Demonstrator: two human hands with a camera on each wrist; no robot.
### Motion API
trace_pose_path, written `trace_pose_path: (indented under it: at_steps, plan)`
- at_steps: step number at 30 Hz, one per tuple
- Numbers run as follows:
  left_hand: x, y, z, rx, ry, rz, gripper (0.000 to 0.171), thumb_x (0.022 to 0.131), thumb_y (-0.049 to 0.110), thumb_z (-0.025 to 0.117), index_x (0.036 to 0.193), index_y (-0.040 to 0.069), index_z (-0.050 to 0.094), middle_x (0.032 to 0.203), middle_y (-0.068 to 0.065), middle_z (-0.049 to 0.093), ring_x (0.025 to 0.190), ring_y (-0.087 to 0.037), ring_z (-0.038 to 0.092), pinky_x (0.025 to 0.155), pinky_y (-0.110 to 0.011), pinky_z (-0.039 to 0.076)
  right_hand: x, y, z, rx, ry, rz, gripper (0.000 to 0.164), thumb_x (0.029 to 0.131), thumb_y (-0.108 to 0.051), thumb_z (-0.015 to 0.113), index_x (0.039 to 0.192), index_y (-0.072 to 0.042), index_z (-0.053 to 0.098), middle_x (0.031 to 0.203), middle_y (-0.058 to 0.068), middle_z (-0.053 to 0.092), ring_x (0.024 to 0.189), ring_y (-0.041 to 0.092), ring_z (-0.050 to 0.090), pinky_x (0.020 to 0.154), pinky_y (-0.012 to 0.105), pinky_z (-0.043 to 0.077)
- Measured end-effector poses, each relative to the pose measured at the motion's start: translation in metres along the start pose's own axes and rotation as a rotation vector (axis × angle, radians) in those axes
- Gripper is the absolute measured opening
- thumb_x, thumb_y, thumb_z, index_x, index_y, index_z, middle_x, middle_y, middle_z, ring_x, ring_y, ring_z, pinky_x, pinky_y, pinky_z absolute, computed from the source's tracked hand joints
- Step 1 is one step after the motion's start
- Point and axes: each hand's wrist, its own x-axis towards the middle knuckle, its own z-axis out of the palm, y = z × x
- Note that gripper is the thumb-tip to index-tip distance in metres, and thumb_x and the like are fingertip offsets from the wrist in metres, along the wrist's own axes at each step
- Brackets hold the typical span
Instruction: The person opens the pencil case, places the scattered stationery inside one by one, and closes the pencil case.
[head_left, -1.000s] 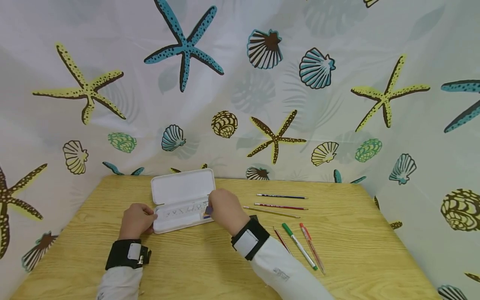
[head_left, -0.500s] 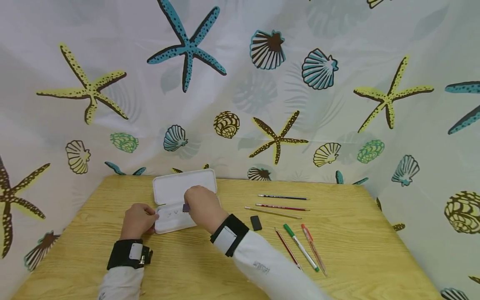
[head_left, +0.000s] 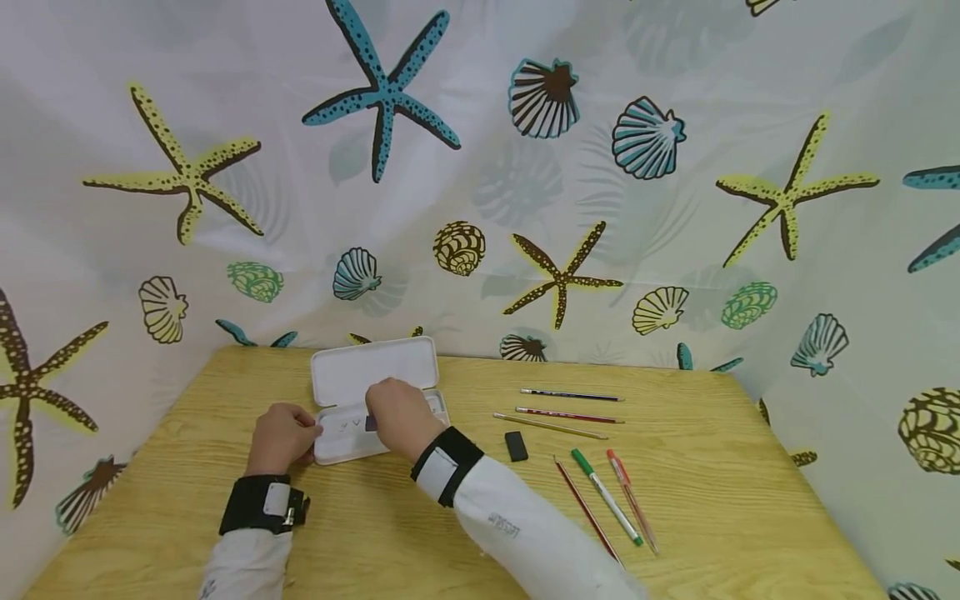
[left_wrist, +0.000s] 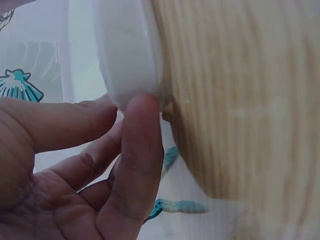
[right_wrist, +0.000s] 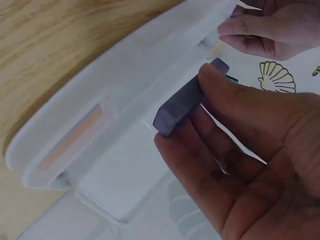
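Note:
A white pencil case lies with its lid raised at the back left of the table. My left hand pinches its left end between thumb and finger; the left wrist view shows the fingertips against the white wall. Over the case's tray, my right hand holds a dark purple-grey rectangular eraser between thumb and fingers. In the right wrist view the eraser is tilted above the case's inside. Faint marks show on the tray floor left of the right hand. An orange strip lies along the case's side.
Right of the case lie a black eraser and several pencils, one of them gold. Nearer me are a red pencil, a green-capped marker and an orange-capped pen. A patterned cloth stands behind the table.
My right hand, with the eraser, has moved left from the case's right end to its middle. The black eraser on the table, hidden by the arm before, now shows. The left hand stays put.

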Motion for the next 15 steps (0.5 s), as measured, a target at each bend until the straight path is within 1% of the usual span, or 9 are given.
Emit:
trace_pose_path:
  at_steps: [7,11,15]
  plan:
    - [-0.001,0.002,0.000,0.003,0.005,-0.002,0.020,0.095,0.006,0.068,0.103,-0.012,0.065,0.082,-0.018,0.062,0.057,-0.018,0.062,0.052,-0.026,0.052,0.002,0.001,0.011,0.003,-0.047,0.019,0.004,0.092,-0.009,0.076,0.090,-0.011,0.075,0.084,0.000,0.071,0.073,0.010,0.064,0.063,0.024,0.053]
    - [0.000,0.002,-0.001,0.005,0.004,-0.002,0.020,0.095,0.006,0.068,0.103,-0.012,0.065,0.082,-0.019,0.062,0.058,-0.018,0.062,0.052,-0.026,0.052,0.002,0.000,0.013,-0.009,-0.072,0.029,0.004,0.092,-0.009,0.076,0.091,-0.012,0.075,0.084,-0.001,0.071,0.073,0.009,0.064,0.063,0.023,0.053]
    - [0.001,0.000,0.000,0.007,0.000,-0.006,0.020,0.095,0.007,0.068,0.103,-0.012,0.065,0.082,-0.018,0.062,0.058,-0.018,0.062,0.052,-0.026,0.052,0.003,0.000,0.016,-0.043,-0.081,0.019,0.006,0.093,-0.008,0.074,0.089,-0.012,0.075,0.084,-0.001,0.071,0.072,0.008,0.065,0.061,0.023,0.053]
